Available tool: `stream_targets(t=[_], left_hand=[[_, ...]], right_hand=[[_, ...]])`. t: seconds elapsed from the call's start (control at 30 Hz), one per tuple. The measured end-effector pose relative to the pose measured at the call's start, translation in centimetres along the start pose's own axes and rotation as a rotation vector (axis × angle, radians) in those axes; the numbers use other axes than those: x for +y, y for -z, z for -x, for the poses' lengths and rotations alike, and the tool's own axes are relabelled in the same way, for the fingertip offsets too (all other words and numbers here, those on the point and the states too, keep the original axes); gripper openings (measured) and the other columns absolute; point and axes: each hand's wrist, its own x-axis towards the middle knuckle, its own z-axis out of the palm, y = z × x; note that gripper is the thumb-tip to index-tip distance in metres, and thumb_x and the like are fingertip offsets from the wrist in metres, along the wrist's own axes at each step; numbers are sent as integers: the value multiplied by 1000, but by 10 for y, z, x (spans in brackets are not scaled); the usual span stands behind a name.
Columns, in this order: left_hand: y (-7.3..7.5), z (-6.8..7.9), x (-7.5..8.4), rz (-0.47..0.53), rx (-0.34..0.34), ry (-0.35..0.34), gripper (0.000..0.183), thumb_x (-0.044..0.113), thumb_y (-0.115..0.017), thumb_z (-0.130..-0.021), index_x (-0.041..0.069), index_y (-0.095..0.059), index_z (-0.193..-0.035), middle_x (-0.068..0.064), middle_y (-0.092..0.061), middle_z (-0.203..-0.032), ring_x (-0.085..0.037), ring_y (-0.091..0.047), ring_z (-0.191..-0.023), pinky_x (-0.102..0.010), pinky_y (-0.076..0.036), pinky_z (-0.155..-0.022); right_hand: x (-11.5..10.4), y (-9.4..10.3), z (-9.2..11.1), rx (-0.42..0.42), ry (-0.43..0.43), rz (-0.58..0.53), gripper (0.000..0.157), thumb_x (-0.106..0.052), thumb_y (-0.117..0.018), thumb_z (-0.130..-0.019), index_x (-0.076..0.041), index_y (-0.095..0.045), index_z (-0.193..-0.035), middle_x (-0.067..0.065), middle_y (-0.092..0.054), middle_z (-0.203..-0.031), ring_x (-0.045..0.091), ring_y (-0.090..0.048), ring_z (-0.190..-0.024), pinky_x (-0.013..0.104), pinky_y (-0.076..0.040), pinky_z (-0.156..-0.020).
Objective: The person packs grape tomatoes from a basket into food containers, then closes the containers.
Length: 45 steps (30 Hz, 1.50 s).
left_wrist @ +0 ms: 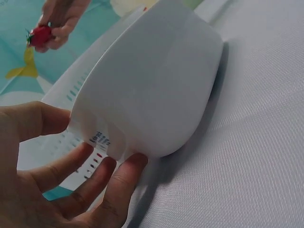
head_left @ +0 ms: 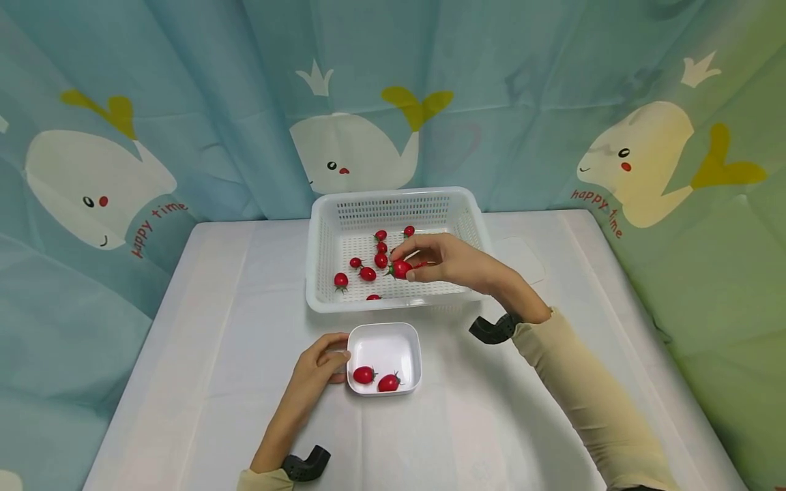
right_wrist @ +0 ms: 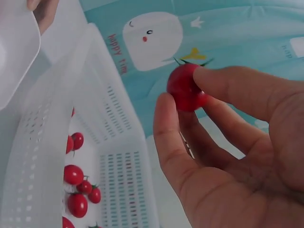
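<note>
My right hand [head_left: 451, 262] pinches a red cherry tomato [right_wrist: 183, 88] with a green calyx between thumb and fingers, held up over the white slotted basket [head_left: 319, 225]. Several more tomatoes [head_left: 367, 274] are scattered on the basket floor. In front of the basket stands a small white box [head_left: 385, 348] with two cherry tomatoes, one on the left [head_left: 364, 375] and one on the right [head_left: 389, 383], near its front edge. My left hand [head_left: 316, 372] rests against the box's left side, its fingertips [left_wrist: 135, 161] touching the outer wall, which bears a small dark printed mark.
A white cloth [head_left: 245, 327] covers the table. Behind it hangs a blue curtain [head_left: 245, 102] with whale prints, and green curtain [head_left: 724, 273] hangs along the right. The basket's back rim stands close to the blue curtain.
</note>
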Motion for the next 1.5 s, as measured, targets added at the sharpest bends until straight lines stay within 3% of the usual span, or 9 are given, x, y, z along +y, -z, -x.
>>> stream_targets(t=[0.3, 0.73, 1.1, 1.5], left_hand=[[1, -1, -2, 0, 2, 0, 38, 17, -66, -99, 10, -64, -137, -17, -63, -138, -19, -70, -106, -26, -63, -79], [2, -2, -2, 0, -3, -5, 39, 18, -67, -100, 9, -63, -138, -17, -63, -139, -16, -70, -106, -26, -63, -79], [2, -2, -2, 10, -7, 2, 40, 18, -67, -100, 9, -63, -138, -16, -63, -139, -21, -69, -110, -27, -63, -80], [1, -1, -1, 19, -13, 4, 40, 17, -67, -100, 7, -62, -138, -17, -63, -139, -20, -69, -108, -26, -63, -80]], right_hand=[[5, -17, 11, -154, 8, -36, 34, -8, -70, -96, -13, -67, -129, 6, -69, -130, 23, -66, -124, 33, -59, -100], [23, -38, 14, -330, 44, -84, 31, -6, -68, -97, -10, -67, -128, 8, -70, -124, 25, -67, -115, 33, -60, -97], [38, -60, 11, -409, 69, -77, 32, -6, -70, -96, -7, -66, -128, 9, -69, -121, 23, -68, -108, 33, -60, -97], [53, -82, 6, -418, 31, -7, 29, -7, -70, -95, -12, -69, -124, 10, -70, -118, 21, -67, -107, 28, -59, -95]])
